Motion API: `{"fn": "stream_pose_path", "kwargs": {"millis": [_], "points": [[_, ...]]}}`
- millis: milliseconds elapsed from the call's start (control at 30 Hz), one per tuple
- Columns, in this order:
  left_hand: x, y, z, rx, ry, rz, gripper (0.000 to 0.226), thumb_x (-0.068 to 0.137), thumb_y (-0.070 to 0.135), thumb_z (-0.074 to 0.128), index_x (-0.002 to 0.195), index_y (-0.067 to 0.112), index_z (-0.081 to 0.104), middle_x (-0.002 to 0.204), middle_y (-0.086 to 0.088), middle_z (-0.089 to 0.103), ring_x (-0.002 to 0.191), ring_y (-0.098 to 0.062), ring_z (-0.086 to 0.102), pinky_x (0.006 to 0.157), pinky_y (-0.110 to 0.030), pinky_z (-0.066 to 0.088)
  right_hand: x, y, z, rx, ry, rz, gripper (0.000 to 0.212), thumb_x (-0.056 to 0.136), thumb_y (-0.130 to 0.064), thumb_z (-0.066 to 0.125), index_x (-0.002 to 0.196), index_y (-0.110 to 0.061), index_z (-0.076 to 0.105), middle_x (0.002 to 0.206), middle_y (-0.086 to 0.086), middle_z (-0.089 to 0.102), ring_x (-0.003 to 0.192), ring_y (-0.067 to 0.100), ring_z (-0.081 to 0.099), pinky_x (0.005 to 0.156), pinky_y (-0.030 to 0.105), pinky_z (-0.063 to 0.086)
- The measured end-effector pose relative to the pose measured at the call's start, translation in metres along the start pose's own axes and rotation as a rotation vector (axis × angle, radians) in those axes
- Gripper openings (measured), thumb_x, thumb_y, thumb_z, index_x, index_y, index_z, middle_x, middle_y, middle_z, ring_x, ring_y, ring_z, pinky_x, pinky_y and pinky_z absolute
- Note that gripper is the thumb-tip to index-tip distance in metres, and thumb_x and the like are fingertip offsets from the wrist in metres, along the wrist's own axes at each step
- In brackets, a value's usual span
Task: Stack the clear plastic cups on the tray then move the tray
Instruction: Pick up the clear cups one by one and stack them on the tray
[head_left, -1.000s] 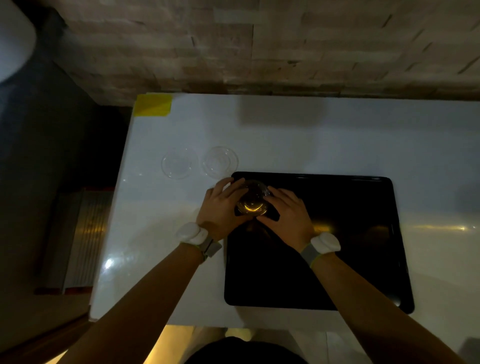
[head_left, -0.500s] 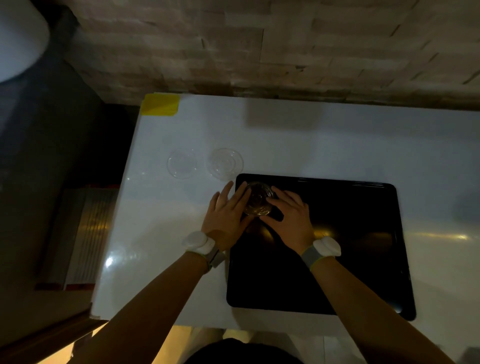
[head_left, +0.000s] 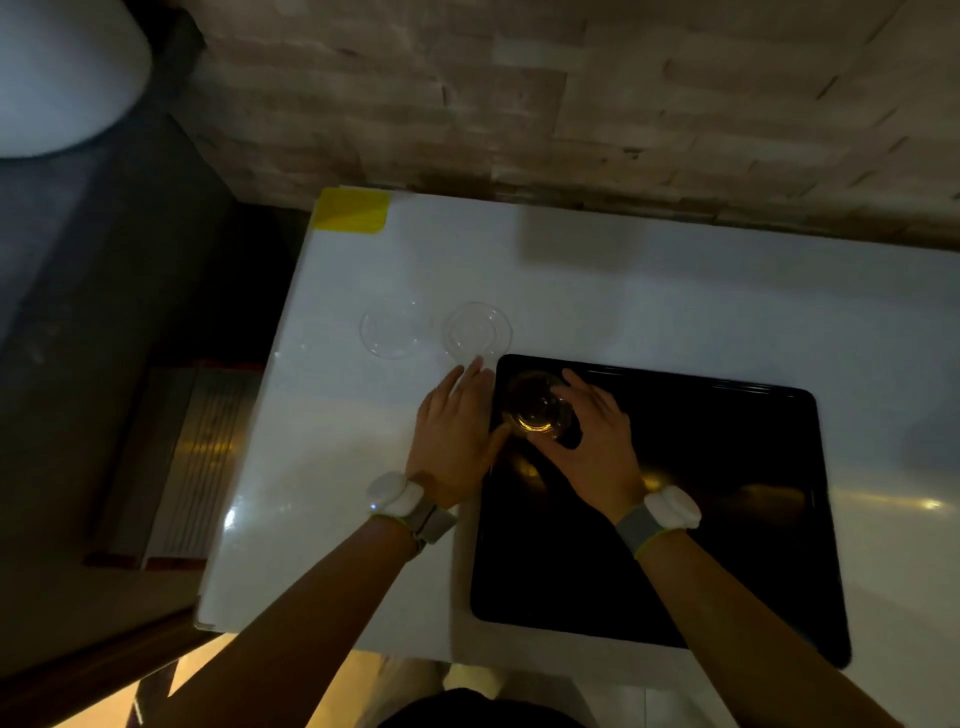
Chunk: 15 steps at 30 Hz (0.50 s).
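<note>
A black rectangular tray (head_left: 675, 519) lies on the white table. In its far left corner stands a clear plastic cup (head_left: 535, 408), seen from above. My right hand (head_left: 597, 441) is wrapped around the cup's right side. My left hand (head_left: 457, 431) lies just left of the cup, fingers straight and apart, over the tray's left edge; only its thumb side is near the cup. Two more clear cups stand on the table beyond the tray: one (head_left: 477, 330) close to the tray's corner and one (head_left: 395, 330) to its left.
The white table (head_left: 675, 291) has a yellow tape patch (head_left: 353, 210) on its far left corner. A brick wall runs behind it. Dark floor and a ribbed metal object (head_left: 182, 462) lie left of the table edge.
My left hand has come off the cup and opened, sliding left. The right hand stays on the cup. The camera has shifted slightly.
</note>
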<state>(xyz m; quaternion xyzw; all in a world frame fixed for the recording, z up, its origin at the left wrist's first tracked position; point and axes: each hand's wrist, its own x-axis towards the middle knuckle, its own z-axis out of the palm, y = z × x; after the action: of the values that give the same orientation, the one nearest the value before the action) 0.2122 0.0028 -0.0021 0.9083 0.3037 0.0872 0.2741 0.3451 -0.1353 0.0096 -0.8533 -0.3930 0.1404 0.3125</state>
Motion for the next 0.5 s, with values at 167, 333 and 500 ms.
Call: {"fn": "stream_pose_path", "kwargs": {"millis": [167,333,500], "points": [[0.0,-0.045,-0.024,-0.06,0.176,-0.202,0.069,0.085,0.048,0.063,0.141,0.016,0.04,0.148,-0.005,0.043,0.134,-0.027,0.034,0.103,-0.047,0.037,0.024,-0.031,0.014,-0.043,-0.028,-0.126,0.056,0.079,-0.043,0.072,0.126,-0.017,0.056,0.147,-0.001,0.045,0.136,0.021,0.034,0.106,0.043,0.03],[0.017,-0.094,-0.053,-0.034,0.189,-0.411,0.084,0.074,0.046,0.074,0.143,0.02,0.034,0.146,-0.005,0.046,0.133,-0.031,0.035,0.102,-0.05,0.038,0.062,-0.064,0.043,-0.112,-0.163,-0.222,0.059,0.082,-0.049,0.062,0.133,-0.023,0.047,0.149,-0.004,0.042,0.141,0.018,0.021,0.111,0.046,0.023],[0.047,-0.124,-0.072,0.07,0.083,-0.435,0.087,0.07,0.054,0.072,0.143,0.023,0.035,0.151,0.002,0.039,0.135,-0.029,0.034,0.102,-0.047,0.035,0.106,-0.083,0.076,-0.229,-0.315,-0.194,0.072,0.082,-0.052,0.06,0.142,-0.021,0.034,0.152,0.001,0.035,0.143,0.022,0.012,0.113,0.049,0.015]]}}
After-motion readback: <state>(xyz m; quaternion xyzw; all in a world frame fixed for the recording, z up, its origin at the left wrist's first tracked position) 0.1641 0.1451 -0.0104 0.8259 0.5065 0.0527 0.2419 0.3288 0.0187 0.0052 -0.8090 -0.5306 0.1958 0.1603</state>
